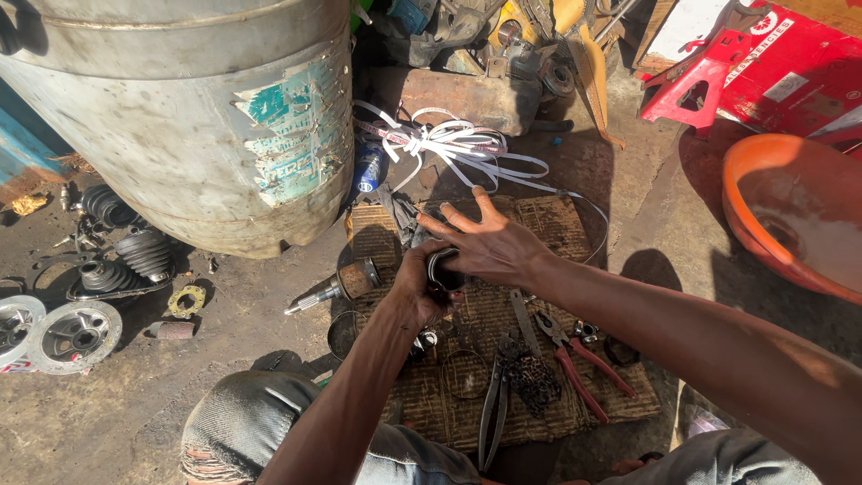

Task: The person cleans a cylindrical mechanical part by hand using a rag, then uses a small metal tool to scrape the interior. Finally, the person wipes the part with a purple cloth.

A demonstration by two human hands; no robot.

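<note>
Nearest us we see two knees in worn grey jeans (242, 422), with both forearms reaching forward over them.

Our left arm runs up from the lower middle, wrist bent slightly inward. The left hand (415, 286) is curled tight around a dark round metal part (444, 269), fingers wrapped on its side. The part is short and ring-like; its open end seems to face up and to the right, though the hands cover most of it and we cannot tell its long axis for sure.

Our right arm comes in from the lower right, sloping up to the left. The right hand (489, 244) lies palm down over the top of the same part, fingers spread wide and nearly straight, pointing left and away. It presses on the part rather than gripping it.

Both hands hover above a woven mat (548, 224) on the dirt ground. On the mat, near us: red-handled pliers (584, 359), dark long-handled pliers (494, 409), a loose chain (532, 375), a wire ring (465, 373). Left of the hands lies an axle joint with shaft (337, 287), shaft pointing left.

Further off: white strapping (458, 144), a big grey drum (189, 117), rubber boots (135, 251), an orange basin (790, 216).
</note>
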